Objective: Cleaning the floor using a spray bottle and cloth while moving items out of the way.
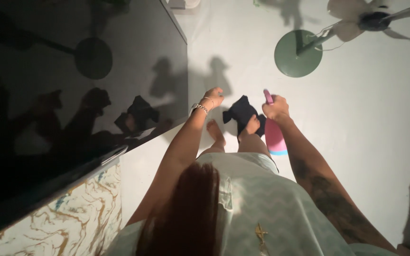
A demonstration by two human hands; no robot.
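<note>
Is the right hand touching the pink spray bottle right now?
Touching. The head view shows the right hand wrapped around the top of the pink spray bottle, fingers closed on its neck with no gap, the bottle hanging below the grip.

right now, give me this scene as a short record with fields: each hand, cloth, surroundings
left hand: left hand held out over the floor, a bracelet on the wrist; nothing seen in its fingers
right hand: right hand gripping a pink spray bottle at its top
cloth: dark cloth on the white floor, under the toes of one bare foot
surroundings: glossy black screen at left, standing fan with a round green base ahead
</note>
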